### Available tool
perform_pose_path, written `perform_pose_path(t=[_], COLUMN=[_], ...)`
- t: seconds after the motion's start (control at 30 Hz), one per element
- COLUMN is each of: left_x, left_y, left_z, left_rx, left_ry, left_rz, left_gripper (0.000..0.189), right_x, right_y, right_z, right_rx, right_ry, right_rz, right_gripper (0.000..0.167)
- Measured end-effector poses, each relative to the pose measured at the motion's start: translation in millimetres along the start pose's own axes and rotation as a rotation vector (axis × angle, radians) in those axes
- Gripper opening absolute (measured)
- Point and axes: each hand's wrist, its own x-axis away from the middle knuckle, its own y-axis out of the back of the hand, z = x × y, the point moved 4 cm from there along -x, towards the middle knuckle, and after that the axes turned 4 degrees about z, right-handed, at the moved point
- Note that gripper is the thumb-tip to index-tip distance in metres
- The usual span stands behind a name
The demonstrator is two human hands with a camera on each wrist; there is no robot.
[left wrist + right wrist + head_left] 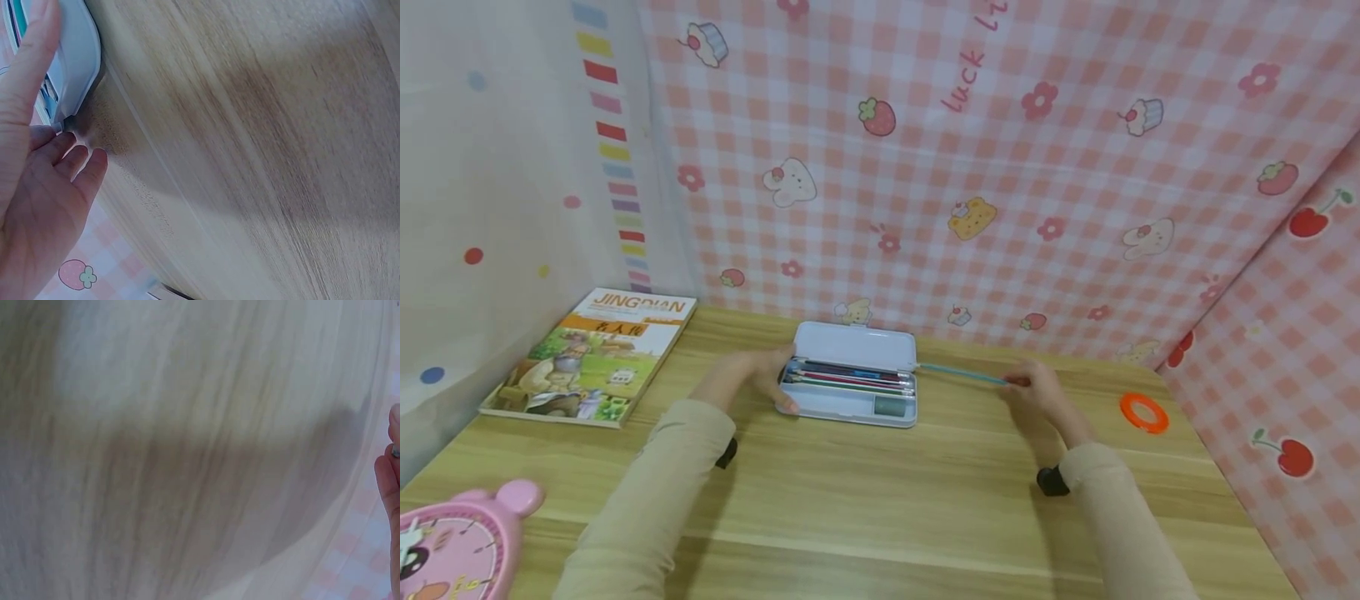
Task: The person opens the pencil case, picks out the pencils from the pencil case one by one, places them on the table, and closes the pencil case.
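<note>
A white pencil case lies with its lid raised at the back of the table. Inside it are several pencils and a dark greenish block. My left hand holds the case's left end, thumb at the front and fingers by the rear corner; the left wrist view shows this hand up close. To the right of the case, my right hand pinches a thin teal pencil by its right end. The pencil's other end points at the case's hinge side. Only fingers of that hand show in the right wrist view.
A magazine-like book lies at the back left. At the front left is a pink clock, partly cut off. An orange ring lies on the right. Patterned cloth walls border the wooden table.
</note>
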Motion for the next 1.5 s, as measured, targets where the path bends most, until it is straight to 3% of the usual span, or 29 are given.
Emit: perform_pose_path(t=[0.2,0.47,0.7,0.9,1.23,1.37,1.5], left_x=[-0.2,1.2,0.5,-1.6,-0.7,0.9,0.1], left_y=[-0.4,0.7,-0.1,-0.9,-0.1,-0.5,-0.5], left_z=[-0.4,-1.3,-0.7,1.9,5.4,4.6,5.3], left_rx=[-0.006,-0.016,-0.036,-0.004,0.014,0.033,0.036], left_ry=[0.002,0.006,0.012,0.020,0.017,0.027,0.021], left_rz=[0.002,-0.002,0.005,0.016,0.017,0.034,0.033], left_gripper=[0.117,0.116,0.114,0.117,0.117,0.119,0.119], right_x=[3.5,5.0,5.1,3.3,-7.7,-18.6,-33.3], right_y=[-0.6,-1.6,-4.3,-5.0,-9.2,-16.8,-24.5], right_z=[-11.5,-25.0,-30.3,-29.7,-15.1,2.5,26.1], right_rx=[-0.034,0.011,-0.030,-0.016,-0.004,-0.041,-0.014], right_ry=[-0.031,-0.055,-0.156,-0.180,-0.173,-0.185,-0.116], right_rz=[0.039,0.034,0.089,0.096,0.140,0.171,0.169], right_gripper=[0.015,0.017,0.021,0.020,0.026,0.032,0.031])
